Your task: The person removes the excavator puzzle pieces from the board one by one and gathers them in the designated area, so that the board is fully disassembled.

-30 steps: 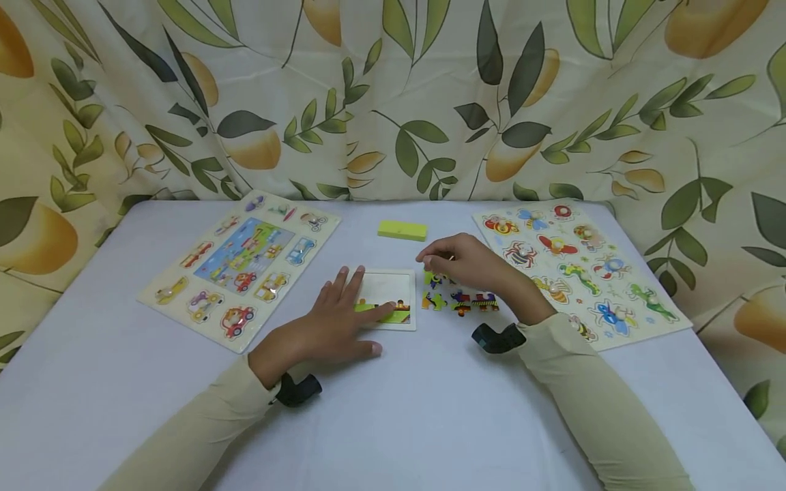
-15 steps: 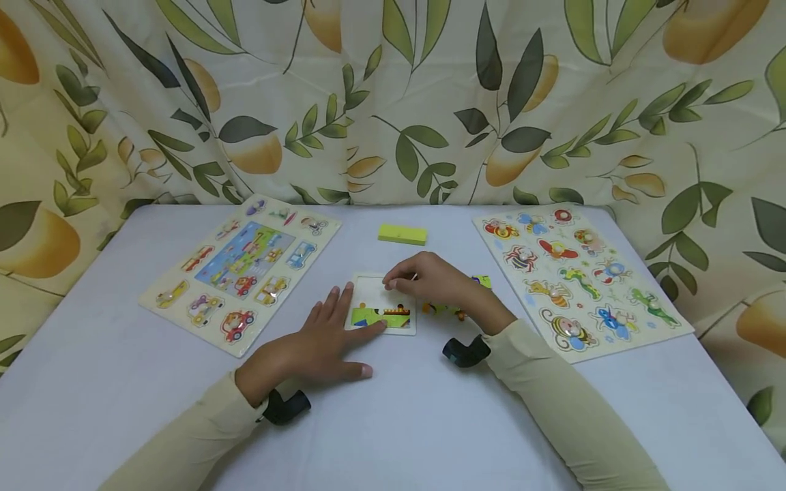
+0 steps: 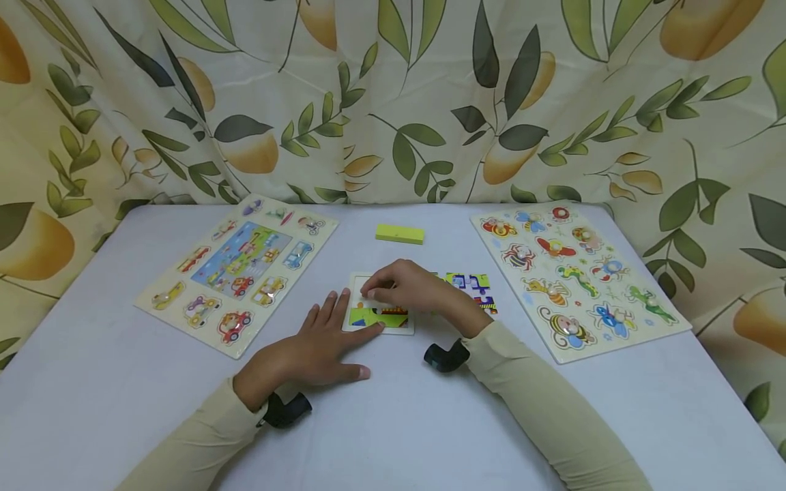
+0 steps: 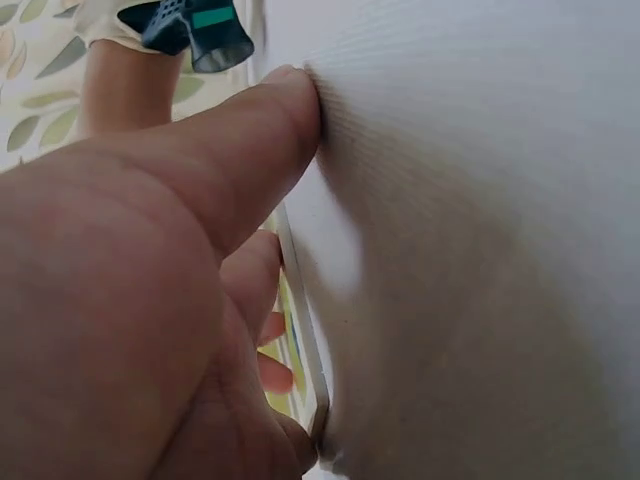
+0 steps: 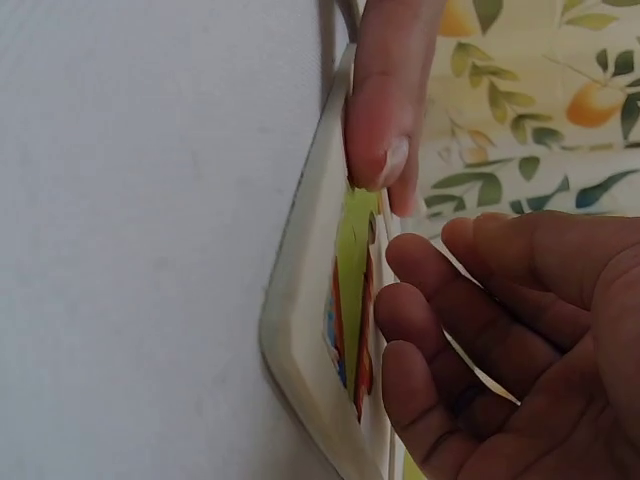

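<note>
A small, square, white-rimmed puzzle tray point(image 3: 399, 332) lies flat on the white cloth-covered table point(image 3: 393, 416), with green picture pieces point(image 3: 365, 316) fitted along its near side. The left hand point(image 3: 310, 354) is spread with straight fingers, grasping nothing: its index fingertip rests on the green pieces, the other fingers lie at the tray's left edge, and the thumb touches the cloth. Above the tray the right hand point(image 3: 408, 286) has bent fingers, thumb and index close together; whether they pinch a piece cannot be told. Just right of the tray lie loose yellow-green and purple puzzle pieces point(image 3: 469, 282), partly behind the right hand. Beyond the tray sits a yellow-green rectangular block point(image 3: 400, 234). A cream vehicle-picture board point(image 3: 253, 311) lies to the left, a cream insect-picture board point(image 3: 543, 271) to the right.
</note>
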Available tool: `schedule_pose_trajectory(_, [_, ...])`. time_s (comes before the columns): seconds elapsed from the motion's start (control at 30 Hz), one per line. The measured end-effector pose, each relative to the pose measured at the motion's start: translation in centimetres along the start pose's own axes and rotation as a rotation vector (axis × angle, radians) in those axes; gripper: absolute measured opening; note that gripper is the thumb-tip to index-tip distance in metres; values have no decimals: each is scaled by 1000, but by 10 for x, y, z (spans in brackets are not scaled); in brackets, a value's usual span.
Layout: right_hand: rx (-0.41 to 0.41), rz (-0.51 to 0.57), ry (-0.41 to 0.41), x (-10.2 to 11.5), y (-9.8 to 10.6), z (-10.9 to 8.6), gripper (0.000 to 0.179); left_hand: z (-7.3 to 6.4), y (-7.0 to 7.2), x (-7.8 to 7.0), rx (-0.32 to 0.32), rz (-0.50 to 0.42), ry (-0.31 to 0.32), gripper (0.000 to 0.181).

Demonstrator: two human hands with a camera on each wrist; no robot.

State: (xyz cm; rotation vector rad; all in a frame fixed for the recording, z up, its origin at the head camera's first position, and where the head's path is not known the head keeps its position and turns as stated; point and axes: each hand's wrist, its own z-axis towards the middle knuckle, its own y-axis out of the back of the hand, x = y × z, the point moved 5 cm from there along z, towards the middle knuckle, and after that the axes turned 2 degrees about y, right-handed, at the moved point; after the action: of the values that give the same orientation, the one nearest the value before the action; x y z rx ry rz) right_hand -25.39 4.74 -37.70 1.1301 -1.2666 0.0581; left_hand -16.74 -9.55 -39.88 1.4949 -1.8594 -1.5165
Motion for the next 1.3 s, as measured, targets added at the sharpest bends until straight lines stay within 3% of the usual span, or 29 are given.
schedule_pose_trajectory(0.3, [23, 2, 37, 3, -8, 5, 19, -2, 1, -1, -18, 2, -21, 72])
schedule_pose_trajectory(1.1, [-11, 22, 27, 4, -12, 9, 18, -1, 1, -1, -27, 25, -9, 72])
schedule_pose_trajectory(1.3, [-14, 13, 65, 6, -13, 11, 18, 0, 0, -1, -33, 24, -17, 71])
